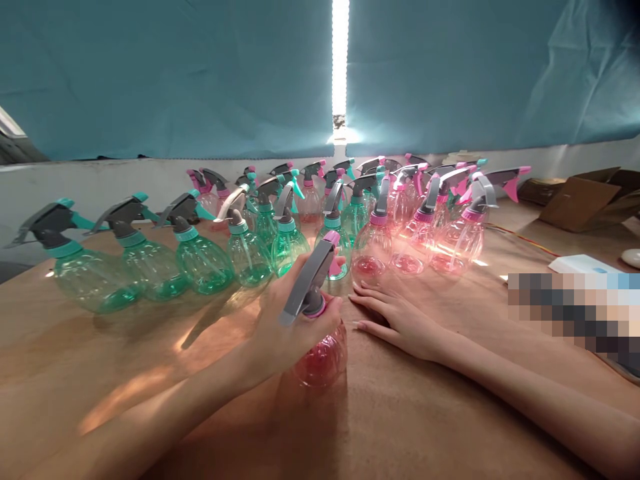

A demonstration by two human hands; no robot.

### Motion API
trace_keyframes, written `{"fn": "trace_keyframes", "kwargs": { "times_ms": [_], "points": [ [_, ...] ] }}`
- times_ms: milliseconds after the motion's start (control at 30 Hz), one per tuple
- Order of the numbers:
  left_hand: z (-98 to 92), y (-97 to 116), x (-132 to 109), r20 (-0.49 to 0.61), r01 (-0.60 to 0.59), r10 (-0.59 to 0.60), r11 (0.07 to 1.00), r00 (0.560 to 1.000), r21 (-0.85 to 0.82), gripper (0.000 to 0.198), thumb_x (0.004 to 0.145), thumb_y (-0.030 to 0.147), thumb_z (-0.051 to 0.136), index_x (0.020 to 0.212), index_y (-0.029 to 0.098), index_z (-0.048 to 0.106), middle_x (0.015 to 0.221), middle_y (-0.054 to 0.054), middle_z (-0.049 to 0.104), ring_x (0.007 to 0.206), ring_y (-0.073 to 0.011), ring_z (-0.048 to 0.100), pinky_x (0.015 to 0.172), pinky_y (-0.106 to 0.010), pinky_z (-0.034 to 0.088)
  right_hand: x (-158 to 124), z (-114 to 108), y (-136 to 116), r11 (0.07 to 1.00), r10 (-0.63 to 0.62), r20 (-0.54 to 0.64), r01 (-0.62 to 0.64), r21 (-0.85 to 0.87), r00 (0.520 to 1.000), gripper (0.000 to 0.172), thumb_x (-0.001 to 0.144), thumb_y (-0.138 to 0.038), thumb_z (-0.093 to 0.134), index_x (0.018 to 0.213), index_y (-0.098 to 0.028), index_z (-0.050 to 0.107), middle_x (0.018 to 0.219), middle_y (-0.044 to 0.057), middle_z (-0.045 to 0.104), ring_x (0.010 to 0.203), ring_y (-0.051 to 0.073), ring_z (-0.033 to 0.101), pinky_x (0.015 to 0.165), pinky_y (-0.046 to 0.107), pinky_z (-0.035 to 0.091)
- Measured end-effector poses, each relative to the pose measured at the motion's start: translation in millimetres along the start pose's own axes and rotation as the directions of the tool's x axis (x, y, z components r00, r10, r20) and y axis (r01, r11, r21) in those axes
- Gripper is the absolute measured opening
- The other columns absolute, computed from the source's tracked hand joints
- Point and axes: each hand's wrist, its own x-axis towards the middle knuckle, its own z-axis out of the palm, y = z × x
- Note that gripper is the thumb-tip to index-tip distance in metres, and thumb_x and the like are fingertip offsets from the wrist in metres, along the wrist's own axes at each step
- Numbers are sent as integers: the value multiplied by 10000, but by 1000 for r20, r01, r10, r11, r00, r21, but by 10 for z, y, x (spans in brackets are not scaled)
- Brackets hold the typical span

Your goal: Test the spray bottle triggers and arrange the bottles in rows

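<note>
My left hand (285,320) is wrapped round a pink spray bottle (320,357) that stands on the brown table (150,373), its grey trigger head (307,280) pointing up and away. My right hand (395,317) lies flat on the table just right of that bottle, fingers stretched out, holding nothing. Right behind both hands stand rows of spray bottles: green ones (200,260) on the left and pink ones (455,240) on the right.
A teal curtain (175,73) hangs behind the table with a bright light strip (341,60) in its gap. Cardboard pieces (580,200) lie at the far right, with a white flat object (580,265) and a thin orange cable (525,238) near them.
</note>
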Motion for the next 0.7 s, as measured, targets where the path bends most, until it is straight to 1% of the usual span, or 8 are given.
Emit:
{"fn": "trace_keyframes", "kwargs": {
  "times_ms": [133, 233, 333, 433, 533, 700],
  "points": [
    [-2, 6, 9, 13, 11, -11, 1000, 1000, 3, 441, 812, 275, 528, 1249, 252, 479, 611, 66, 589, 580, -152, 585, 597, -269, 468, 1, -4, -5, 1000, -4, 7, 4, -11, 1000, 598, 963, -562, 440, 1423, -186, 505, 1485, 129, 472, 1394, 322, 394, 1131, 541, 345],
    [-6, 14, 8, 17, 12, -12, 1000, 1000, 7, 414, 816, 281, 531, 1227, 253, 486, 619, 65, 591, 588, -152, 593, 608, -277, 480, -1, 2, -5, 1000, -5, 3, 5, -14, 1000, 588, 965, -556, 441, 1424, -194, 504, 1485, 126, 472, 1396, 320, 393, 1130, 544, 344],
    [-10, 20, 2, 18, 15, -15, 1000, 1000, -7, 409, 828, 282, 525, 1234, 250, 480, 657, 59, 602, 602, -144, 604, 607, -269, 481, -4, 7, -4, 1000, -12, -16, 12, -3, 1000, 564, 962, -548, 455, 1422, -226, 508, 1479, 113, 482, 1390, 318, 403, 1127, 545, 349],
    [-15, 23, 0, 23, 3, -3, 1000, 1000, -11, 417, 844, 274, 519, 1257, 250, 466, 706, 50, 616, 622, -137, 616, 612, -262, 477, -5, 2, -10, 1000, -11, -18, 11, 0, 1000, 567, 962, -553, 453, 1420, -224, 511, 1482, 113, 479, 1392, 318, 399, 1131, 542, 345],
    [-23, 33, 5, 14, -7, 7, 1000, 1000, 4, 375, 825, 256, 514, 1199, 251, 492, 685, 54, 603, 618, -144, 618, 609, -268, 476, -3, -6, -19, 1000, 0, -2, 0, -3, 1000, 583, 964, -561, 439, 1421, -207, 509, 1486, 115, 471, 1401, 317, 385, 1137, 537, 337],
    [-39, 71, 14, -6, -1, 1, 1000, 1000, 17, 242, 757, 225, 509, 998, 249, 511, 568, 75, 521, 573, -150, 575, 572, -270, 467, -1, -1, -15, 1000, 3, 12, -2, -21, 1000, 611, 967, -567, 423, 1421, -166, 504, 1493, 132, 459, 1411, 316, 366, 1145, 533, 327]
  ]
}}
